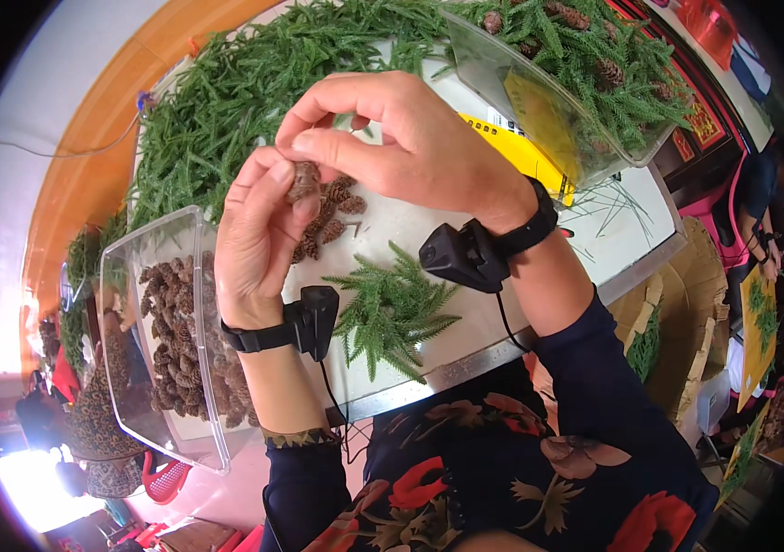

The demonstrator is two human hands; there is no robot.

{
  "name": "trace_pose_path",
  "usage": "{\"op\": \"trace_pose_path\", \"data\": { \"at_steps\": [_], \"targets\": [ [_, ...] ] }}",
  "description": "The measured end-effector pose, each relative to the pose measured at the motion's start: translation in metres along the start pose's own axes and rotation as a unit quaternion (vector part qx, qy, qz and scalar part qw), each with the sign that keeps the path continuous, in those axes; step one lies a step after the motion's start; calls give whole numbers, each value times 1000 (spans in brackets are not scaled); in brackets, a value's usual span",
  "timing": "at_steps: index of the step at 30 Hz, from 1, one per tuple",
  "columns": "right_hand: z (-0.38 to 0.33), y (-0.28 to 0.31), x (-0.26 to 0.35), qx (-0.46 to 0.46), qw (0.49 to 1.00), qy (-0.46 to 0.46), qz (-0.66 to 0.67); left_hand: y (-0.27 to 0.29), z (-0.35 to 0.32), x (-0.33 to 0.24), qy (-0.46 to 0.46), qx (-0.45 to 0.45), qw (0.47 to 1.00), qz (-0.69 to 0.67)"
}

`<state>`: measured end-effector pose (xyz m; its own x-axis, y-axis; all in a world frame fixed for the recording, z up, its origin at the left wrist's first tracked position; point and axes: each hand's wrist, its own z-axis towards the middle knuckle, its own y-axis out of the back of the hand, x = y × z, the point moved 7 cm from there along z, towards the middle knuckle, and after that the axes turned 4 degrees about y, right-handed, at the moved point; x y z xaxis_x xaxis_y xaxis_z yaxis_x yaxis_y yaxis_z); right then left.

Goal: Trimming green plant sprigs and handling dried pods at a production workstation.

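Observation:
Over the middle of the table both hands meet. My left hand [259, 221] grips a small brown pine cone [303, 181] between thumb and fingers. Just above it, my right hand [401, 138] is closed in a pinch, thumb against fingertips, close to the cone's upper end; whatever it pinches is too small or hidden to make out. Beneath the hands lie several loose pine cones [329, 213], partly covered by the left hand. Nearer to me rests a green artificial pine sprig [390, 313] with spread needle branches.
A clear bin of pine cones [180, 340] stands at the left. Green artificial branches [226, 110] are heaped along the far side. Another clear bin [585, 138], far right, holds branches with cones. Thin green wires [608, 207] lie below it. A cardboard box [686, 304] and another person's hand [769, 262] are right.

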<state>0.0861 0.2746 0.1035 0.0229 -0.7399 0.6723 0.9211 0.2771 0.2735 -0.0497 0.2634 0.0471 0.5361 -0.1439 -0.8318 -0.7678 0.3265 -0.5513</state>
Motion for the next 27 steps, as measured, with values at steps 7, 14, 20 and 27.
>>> {"op": "trace_pose_path", "data": {
  "at_steps": [7, 14, 20, 27],
  "targets": [
    [0, -5, -7, -48, 999, -5, -2, 7, 2, 3, -10, -80, 992, 92],
    [-4, -7, -18, -96, 977, -124, 143, -10, 3, -1, -46, -15, 999, 21],
    [0, 4, -15, -10, 999, -14, -41, 5, 5, 0, -28, -26, 998, -42],
    [0, 6, -14, 42, 997, -40, -58, 5, 6, 3, -27, -1, 996, -88]
  ]
}}
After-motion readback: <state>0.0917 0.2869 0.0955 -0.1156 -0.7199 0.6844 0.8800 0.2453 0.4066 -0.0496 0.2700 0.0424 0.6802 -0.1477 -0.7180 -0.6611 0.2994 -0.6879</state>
